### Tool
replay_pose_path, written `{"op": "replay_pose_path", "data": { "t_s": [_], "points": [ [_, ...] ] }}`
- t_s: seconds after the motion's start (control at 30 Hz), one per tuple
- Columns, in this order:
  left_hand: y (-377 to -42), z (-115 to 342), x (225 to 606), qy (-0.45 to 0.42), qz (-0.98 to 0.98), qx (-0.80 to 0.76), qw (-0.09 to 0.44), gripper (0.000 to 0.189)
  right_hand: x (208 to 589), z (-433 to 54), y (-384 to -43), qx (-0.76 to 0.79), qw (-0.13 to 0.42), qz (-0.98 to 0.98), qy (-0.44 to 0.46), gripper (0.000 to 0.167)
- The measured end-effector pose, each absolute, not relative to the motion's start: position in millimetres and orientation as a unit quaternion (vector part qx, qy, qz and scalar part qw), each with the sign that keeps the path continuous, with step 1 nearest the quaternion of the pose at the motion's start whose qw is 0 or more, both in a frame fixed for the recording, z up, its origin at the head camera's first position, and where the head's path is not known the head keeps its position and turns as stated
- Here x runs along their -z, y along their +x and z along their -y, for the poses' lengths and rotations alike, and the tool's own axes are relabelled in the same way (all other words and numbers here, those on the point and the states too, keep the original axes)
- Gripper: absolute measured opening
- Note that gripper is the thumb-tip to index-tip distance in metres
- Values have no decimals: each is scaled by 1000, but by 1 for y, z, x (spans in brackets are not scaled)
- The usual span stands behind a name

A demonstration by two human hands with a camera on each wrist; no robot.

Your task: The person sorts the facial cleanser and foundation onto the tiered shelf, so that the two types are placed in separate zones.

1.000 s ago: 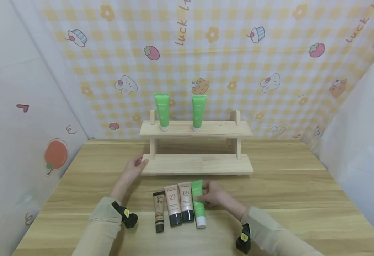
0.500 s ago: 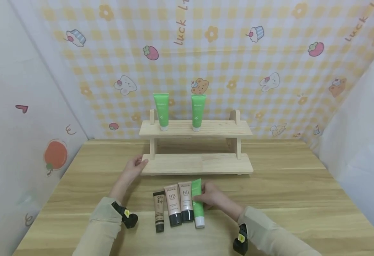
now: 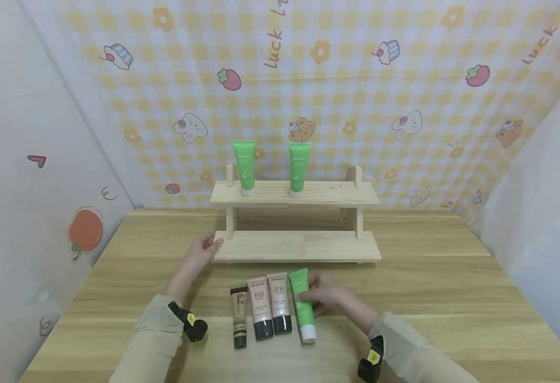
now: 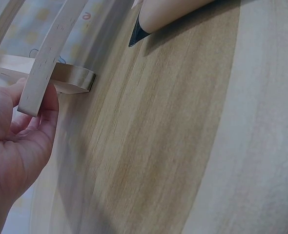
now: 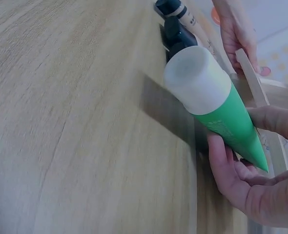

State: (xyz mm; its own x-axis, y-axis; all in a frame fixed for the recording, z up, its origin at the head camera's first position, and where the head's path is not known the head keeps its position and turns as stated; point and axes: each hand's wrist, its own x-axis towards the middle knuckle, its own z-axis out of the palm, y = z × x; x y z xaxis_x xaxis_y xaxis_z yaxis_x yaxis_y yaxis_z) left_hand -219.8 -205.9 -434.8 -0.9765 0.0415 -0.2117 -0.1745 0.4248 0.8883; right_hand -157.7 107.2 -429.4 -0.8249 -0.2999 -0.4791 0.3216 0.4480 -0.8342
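A green squeeze tube (image 3: 303,300) with a white cap is held by my right hand (image 3: 327,294), thumb on one side and fingers round the other. In the right wrist view the tube (image 5: 229,117) is raised at the cap end, its shadow on the wood beside it. My left hand (image 3: 202,252) grips the left end of the lower board of a two-tier wooden shelf (image 3: 285,247). The left wrist view shows thumb and fingers round that board end (image 4: 41,73). Left of the green tube lie two BB cream tubes (image 3: 260,306) and a slimmer tan tube (image 3: 239,316).
Two green tubes (image 3: 244,167) stand cap down on the upper board (image 3: 328,192), at its left and middle. Behind the shelf hangs a yellow checked cloth (image 3: 347,85). White cloth (image 3: 45,239) walls the left side of the wooden table (image 3: 433,298).
My right hand first shifts the green tube slightly left, then back right, opening a gap to the BB cream tubes; the tube now tilts. My left hand stays on the shelf.
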Motion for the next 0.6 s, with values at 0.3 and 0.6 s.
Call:
{"op": "replay_pose_path", "data": {
  "t_s": [0.3,0.6],
  "points": [
    [-222,205,434,-47,-830,-545,108,65,413,-124,-159,555,290,-779,1,62],
    [-219,204,432,-44,-824,-554,109,63,392,-143,-173,549,244,-798,-51,58]
  ]
}}
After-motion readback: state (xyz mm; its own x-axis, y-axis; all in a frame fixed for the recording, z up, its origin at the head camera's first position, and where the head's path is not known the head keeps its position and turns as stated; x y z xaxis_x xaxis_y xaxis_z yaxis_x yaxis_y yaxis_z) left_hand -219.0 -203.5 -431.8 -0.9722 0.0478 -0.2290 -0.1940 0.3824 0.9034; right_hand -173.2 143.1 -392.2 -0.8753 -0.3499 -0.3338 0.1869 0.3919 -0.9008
